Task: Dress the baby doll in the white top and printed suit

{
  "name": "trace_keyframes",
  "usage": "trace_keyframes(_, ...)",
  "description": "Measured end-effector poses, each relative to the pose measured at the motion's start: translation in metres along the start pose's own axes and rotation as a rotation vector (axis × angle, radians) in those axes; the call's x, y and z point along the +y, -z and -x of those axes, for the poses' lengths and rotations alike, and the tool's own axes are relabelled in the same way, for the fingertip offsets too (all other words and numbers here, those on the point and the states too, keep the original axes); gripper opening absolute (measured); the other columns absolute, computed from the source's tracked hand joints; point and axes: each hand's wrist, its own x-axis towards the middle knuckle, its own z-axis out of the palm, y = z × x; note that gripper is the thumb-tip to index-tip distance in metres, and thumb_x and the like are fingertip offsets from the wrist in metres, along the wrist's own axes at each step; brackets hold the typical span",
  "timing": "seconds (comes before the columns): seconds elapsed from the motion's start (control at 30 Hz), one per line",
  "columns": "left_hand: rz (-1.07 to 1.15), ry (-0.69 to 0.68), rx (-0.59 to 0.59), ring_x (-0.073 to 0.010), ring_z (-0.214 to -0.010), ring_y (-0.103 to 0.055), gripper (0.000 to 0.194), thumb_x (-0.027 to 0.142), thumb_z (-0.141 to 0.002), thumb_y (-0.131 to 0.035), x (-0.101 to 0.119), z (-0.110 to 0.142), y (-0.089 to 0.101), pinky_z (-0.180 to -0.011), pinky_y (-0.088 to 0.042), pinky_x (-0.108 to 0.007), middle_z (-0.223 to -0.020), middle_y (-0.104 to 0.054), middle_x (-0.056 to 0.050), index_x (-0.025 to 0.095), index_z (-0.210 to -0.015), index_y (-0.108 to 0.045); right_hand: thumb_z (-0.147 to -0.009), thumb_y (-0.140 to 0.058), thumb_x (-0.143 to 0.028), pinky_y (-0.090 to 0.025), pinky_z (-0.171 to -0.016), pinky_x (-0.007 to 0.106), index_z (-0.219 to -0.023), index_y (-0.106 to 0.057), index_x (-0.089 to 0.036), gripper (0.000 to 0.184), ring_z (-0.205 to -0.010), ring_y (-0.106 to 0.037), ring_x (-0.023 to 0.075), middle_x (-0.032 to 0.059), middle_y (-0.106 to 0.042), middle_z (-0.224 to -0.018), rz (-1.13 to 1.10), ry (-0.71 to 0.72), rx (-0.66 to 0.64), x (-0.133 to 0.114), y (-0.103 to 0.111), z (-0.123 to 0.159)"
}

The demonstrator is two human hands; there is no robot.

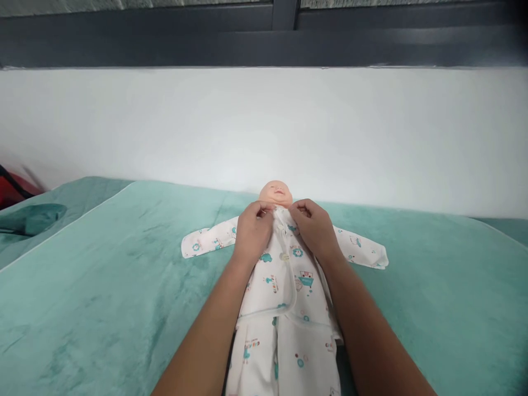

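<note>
A baby doll (pixel 276 193) lies on its back on a teal blanket (pixel 103 286), head towards the wall. It wears a white printed jacket (pixel 284 275) with sleeves spread out to both sides, and matching trousers (pixel 284 357). My left hand (pixel 252 231) rests on the doll's chest, fingers curled and pinching the jacket's collar edge just under the chin. My right hand (pixel 315 228) does the same on the other side of the front opening. Both sets of fingertips meet at the neckline.
A white wall (pixel 264 126) rises right behind the doll's head, with a dark window frame (pixel 284 33) above. At the far left lie a folded teal cloth (pixel 33 219) and something red (pixel 12 190).
</note>
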Motion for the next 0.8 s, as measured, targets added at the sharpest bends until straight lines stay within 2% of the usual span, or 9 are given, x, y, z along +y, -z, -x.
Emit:
trace_keyframes(0.13,-0.085,0.028,-0.066,-0.0140,-0.069,-0.055,0.014,0.026,-0.081,-0.053,0.014,0.011,0.003,-0.066,-0.042,-0.026,-0.076,-0.065,0.000,0.019,-0.077,-0.064,-0.081,-0.054,-0.046,-0.032,-0.057,0.027,-0.068,-0.054,-0.022,0.027,-0.061,-0.043,0.0132,-0.0033,-0.052,-0.064,0.194,0.015,-0.245,-0.017,0.016,0.008)
trace_keyframes(0.23,-0.181,0.025,-0.110,-0.0144,-0.068,-0.053,0.018,0.028,-0.082,-0.051,0.020,0.017,0.007,-0.064,-0.040,-0.027,-0.071,-0.060,0.000,0.019,-0.068,-0.059,-0.082,-0.052,-0.048,-0.029,-0.052,0.027,-0.064,-0.045,-0.021,0.032,-0.058,-0.039,0.0126,-0.0029,-0.050,-0.062,0.321,0.011,-0.354,-0.028,0.027,0.015)
trace_keyframes(0.33,-0.191,0.036,-0.163,-0.0146,-0.071,-0.053,0.016,0.029,-0.081,-0.052,0.022,0.022,0.014,-0.065,-0.041,-0.028,-0.076,-0.061,-0.001,0.019,-0.071,-0.060,-0.082,-0.051,-0.046,-0.028,-0.051,0.028,-0.064,-0.042,-0.022,0.031,-0.056,-0.039,0.0128,-0.0017,-0.052,-0.064,0.414,0.017,-0.433,-0.037,0.031,0.024)
trace_keyframes(0.53,-0.044,0.122,-0.298,-0.0120,-0.065,-0.049,0.017,0.036,-0.081,-0.057,0.016,0.025,0.031,-0.058,-0.039,-0.025,-0.075,-0.057,0.001,0.020,-0.084,-0.063,-0.079,-0.049,-0.027,-0.027,-0.052,0.029,-0.065,-0.037,-0.022,0.019,-0.058,-0.043,0.0144,0.0012,-0.058,-0.069,0.694,0.032,-0.364,-0.055,0.017,0.043)
trace_keyframes(0.63,-0.024,0.116,-0.344,-0.0112,-0.063,-0.047,0.018,0.036,-0.081,-0.058,0.015,0.024,0.035,-0.058,-0.039,-0.025,-0.074,-0.056,0.001,0.020,-0.084,-0.065,-0.081,-0.044,-0.022,-0.025,-0.051,0.030,-0.064,-0.037,-0.022,0.019,-0.055,-0.039,0.0143,0.0021,-0.058,-0.067,0.790,0.037,-0.334,-0.059,0.009,0.049)
trace_keyframes(0.7,-0.013,0.114,-0.342,-0.0110,-0.062,-0.046,0.019,0.037,-0.081,-0.057,0.015,0.023,0.036,-0.057,-0.038,-0.025,-0.071,-0.055,0.001,0.020,-0.082,-0.065,-0.082,-0.042,-0.022,-0.023,-0.051,0.031,-0.062,-0.037,-0.022,0.021,-0.054,-0.037,0.0142,0.0019,-0.057,-0.065,0.790,0.030,-0.300,-0.058,0.006,0.049)
trace_keyframes(0.8,0.030,0.119,-0.330,-0.0108,-0.060,-0.045,0.022,0.039,-0.083,-0.055,0.017,0.024,0.034,-0.057,-0.038,-0.024,-0.067,-0.052,0.002,0.019,-0.081,-0.064,-0.083,-0.042,-0.025,-0.024,-0.051,0.030,-0.059,-0.037,-0.022,0.025,-0.054,-0.037,0.0141,-0.0001,-0.053,-0.058,0.651,-0.004,-0.279,-0.054,0.010,0.048)
